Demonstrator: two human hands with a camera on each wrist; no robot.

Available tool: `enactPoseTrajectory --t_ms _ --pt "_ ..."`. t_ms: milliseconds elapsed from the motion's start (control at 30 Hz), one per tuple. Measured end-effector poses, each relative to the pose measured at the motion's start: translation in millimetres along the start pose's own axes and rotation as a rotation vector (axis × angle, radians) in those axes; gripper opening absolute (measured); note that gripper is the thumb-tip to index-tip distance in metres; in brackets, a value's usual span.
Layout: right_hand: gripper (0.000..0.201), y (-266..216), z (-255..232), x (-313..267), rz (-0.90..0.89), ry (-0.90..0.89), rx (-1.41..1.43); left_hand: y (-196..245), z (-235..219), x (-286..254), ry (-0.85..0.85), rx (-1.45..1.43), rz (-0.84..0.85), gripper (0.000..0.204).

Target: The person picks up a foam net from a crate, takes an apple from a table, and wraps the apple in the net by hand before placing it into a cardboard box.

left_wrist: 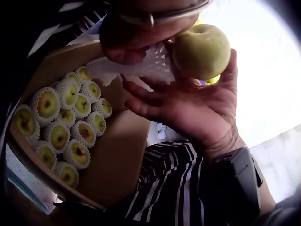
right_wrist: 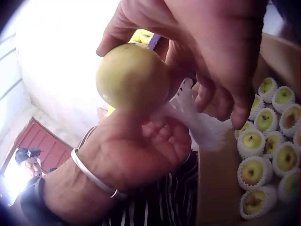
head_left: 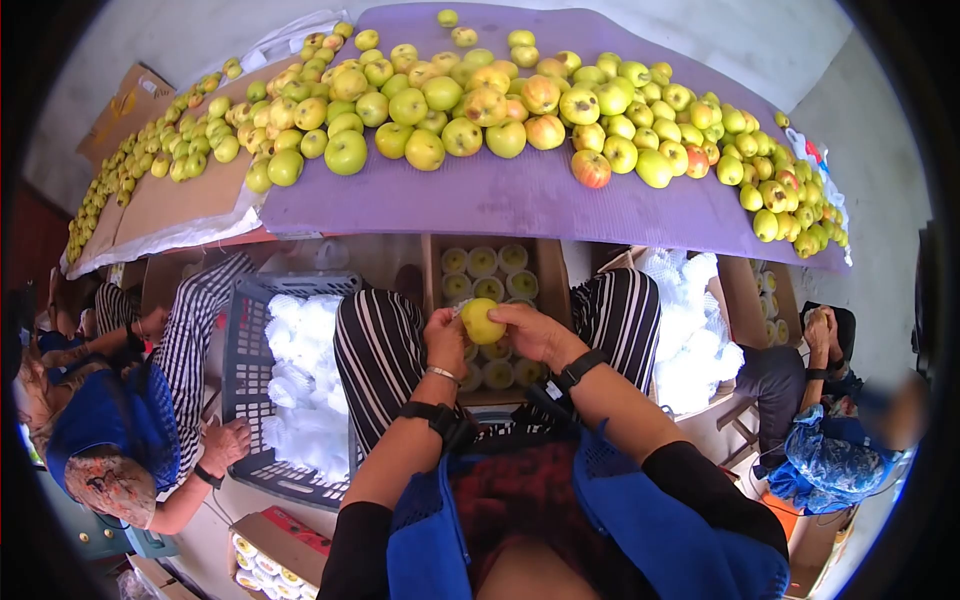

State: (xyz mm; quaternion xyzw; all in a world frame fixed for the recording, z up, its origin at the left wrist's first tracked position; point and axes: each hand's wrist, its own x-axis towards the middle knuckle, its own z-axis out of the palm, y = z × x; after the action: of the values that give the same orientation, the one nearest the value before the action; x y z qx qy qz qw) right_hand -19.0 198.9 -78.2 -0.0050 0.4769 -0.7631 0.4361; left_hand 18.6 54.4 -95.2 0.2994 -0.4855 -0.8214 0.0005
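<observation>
A yellow-green apple [head_left: 483, 321] is held up over an open cardboard box [head_left: 437, 262] between the knees. My right hand [head_left: 537, 334] grips it, thumb and fingers on its sides. My left hand [head_left: 445, 343], with a bracelet at the wrist, is close against the apple's other side. Its curled fingers hold a white foam net sleeve [right_wrist: 207, 125], which hangs below the apple in the right wrist view. In the left wrist view the foam also shows beside the apple [left_wrist: 202, 52]. Inside the box stand rows of apples in foam nets [left_wrist: 59, 136].
A long heap of loose apples [head_left: 440, 95] covers much of the purple mat [head_left: 400, 205] ahead. Left of my knees is a grey crate [head_left: 245, 350] of white foam nets [head_left: 305, 380]; more nets [head_left: 685, 330] lie on the right. Other people sit on both sides.
</observation>
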Motion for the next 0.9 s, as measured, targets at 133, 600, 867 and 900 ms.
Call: enactPoseTrajectory --t_ms 133,600,867,900 --pt "0.037 -12.3 7.8 -4.4 -0.021 0.069 0.118 3.4 0.2 -2.3 -0.041 0.100 -0.039 0.010" --pt "0.063 -0.4 8.4 4.5 -0.361 0.481 -0.870 9.5 0.3 -8.8 -0.102 -0.051 0.073 0.008" --pt "0.055 2.9 9.9 6.5 -0.543 0.615 -1.125 -2.6 -1.5 -3.6 -0.344 0.395 0.305 0.012" --pt "0.054 3.1 8.3 7.2 -0.575 0.614 -1.121 -6.4 -4.6 -0.1 -0.346 0.399 0.303 0.012"
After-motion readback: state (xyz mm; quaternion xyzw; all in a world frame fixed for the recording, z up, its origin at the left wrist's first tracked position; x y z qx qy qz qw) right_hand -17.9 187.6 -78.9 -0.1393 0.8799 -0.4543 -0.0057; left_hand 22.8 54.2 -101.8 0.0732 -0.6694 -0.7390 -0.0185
